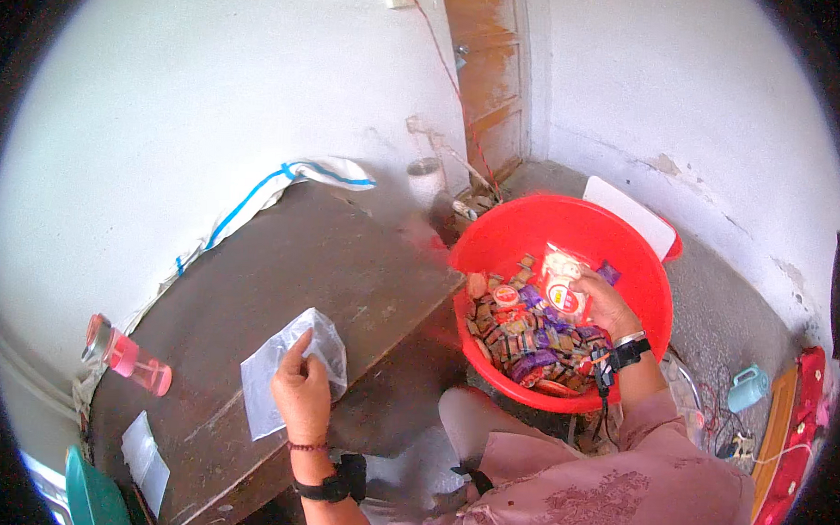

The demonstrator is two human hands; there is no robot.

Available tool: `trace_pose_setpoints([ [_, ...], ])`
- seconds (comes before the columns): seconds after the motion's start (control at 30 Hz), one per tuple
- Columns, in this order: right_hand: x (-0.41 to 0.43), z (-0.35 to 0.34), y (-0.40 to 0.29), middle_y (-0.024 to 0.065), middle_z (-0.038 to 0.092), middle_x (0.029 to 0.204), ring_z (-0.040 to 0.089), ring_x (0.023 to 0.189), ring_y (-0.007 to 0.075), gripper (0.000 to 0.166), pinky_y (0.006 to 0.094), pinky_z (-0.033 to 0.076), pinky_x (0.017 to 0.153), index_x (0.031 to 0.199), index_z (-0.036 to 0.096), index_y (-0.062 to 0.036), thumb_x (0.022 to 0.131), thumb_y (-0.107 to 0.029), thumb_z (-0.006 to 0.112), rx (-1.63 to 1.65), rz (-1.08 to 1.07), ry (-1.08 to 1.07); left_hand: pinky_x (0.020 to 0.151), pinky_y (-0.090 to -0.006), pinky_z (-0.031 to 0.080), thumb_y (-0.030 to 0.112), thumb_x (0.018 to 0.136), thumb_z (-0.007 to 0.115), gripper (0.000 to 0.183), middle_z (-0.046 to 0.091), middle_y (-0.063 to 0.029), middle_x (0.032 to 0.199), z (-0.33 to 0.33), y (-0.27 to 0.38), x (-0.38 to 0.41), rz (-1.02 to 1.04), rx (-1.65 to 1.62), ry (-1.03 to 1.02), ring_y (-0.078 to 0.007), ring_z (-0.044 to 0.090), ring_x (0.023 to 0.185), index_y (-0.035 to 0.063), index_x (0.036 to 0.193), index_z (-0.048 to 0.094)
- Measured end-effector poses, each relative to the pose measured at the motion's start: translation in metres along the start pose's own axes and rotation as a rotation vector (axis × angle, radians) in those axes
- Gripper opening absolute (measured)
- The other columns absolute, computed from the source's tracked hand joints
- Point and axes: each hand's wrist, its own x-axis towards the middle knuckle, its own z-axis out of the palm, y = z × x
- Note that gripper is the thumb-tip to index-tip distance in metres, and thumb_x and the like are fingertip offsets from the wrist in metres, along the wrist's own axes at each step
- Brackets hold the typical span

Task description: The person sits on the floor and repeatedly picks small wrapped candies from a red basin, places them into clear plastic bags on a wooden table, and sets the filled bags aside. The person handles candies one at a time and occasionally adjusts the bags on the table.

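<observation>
My left hand point(303, 390) is at the front edge of the dark table, against a clear plastic bag point(263, 389) that bulges open above the tabletop. Its index finger points up along the film, and the grip is partly hidden. On the right, my right hand point(602, 303) holds a flat clear packet point(562, 271) with pale contents and a round red-and-white label, inside a large red plastic tub point(567, 211). Below the packet, the tub holds many small wrapped pieces point(521, 342) in brown, purple and red wrappers.
A pink-capped clear bottle point(135, 363) lies on the dark wooden table point(253, 270). Near it lies a stack of plastic bags point(146, 461). Behind the tub is a white board point(630, 218). On the floor at right are a light-blue jug point(748, 388) and cables.
</observation>
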Motion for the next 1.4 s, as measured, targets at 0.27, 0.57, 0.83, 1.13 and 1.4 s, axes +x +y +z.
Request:
trace_pose_setpoints([
  [0.27,-0.002,0.218,-0.051,0.0114,0.063,0.13,0.061,0.119,0.0216,0.051,0.0352,0.049,0.1,0.14,0.053,-0.0042,0.09,-0.005,0.063,-0.682,-0.669,-0.414,0.06,-0.0317,0.048,0.002,0.089,0.059,0.034,0.065,-0.0125,0.067,-0.005,-0.004,-0.002,0.038,0.022,0.056,-0.0112,0.054,0.06,0.0058,0.119,0.074],
  [0.57,0.049,0.293,0.022,0.0204,0.056,0.14,0.057,0.125,0.0397,0.061,0.048,0.045,0.104,0.131,0.063,-0.0145,0.081,-0.046,0.077,-1.23,-1.036,-0.413,0.062,-0.0337,0.05,0.004,0.089,0.06,0.033,0.068,-0.0181,0.072,0.003,-0.007,-0.002,0.017,-0.079,0.084,-0.0156,0.059,0.061,0.0033,0.118,0.073],
  [0.83,0.053,0.317,0.029,0.0178,0.059,0.138,0.059,0.122,0.0374,0.074,0.0485,0.045,0.103,0.132,0.062,-0.0121,0.073,-0.051,0.081,-1.279,-0.986,-0.349,0.061,-0.032,0.049,0.001,0.088,0.058,0.034,0.065,-0.0186,0.07,0.0,-0.001,-0.003,-0.045,-0.111,0.251,-0.0153,0.057,0.06,0.0004,0.118,0.072],
  [1.13,0.054,0.343,0.032,0.0224,0.06,0.133,0.058,0.123,0.0385,0.076,0.049,0.045,0.103,0.135,0.052,-0.0016,0.076,-0.039,0.082,-1.118,-0.797,-0.221,0.063,-0.0329,0.051,0.0,0.087,0.058,0.034,0.07,-0.0202,0.077,-0.001,-0.012,-0.004,-0.092,-0.108,0.32,-0.019,0.062,0.063,-0.0003,0.118,0.072],
  [1.4,0.038,0.341,0.021,0.0189,0.063,0.129,0.048,0.134,0.0385,0.062,0.0593,0.032,0.112,0.138,0.054,-0.016,0.081,-0.027,0.077,-1.226,-0.872,-0.295,0.073,-0.0391,0.055,0.008,0.087,0.06,0.03,0.071,-0.0258,0.094,-0.033,-0.017,-0.008,-0.127,0.096,0.142,-0.0346,0.073,0.084,0.0037,0.113,0.075],
])
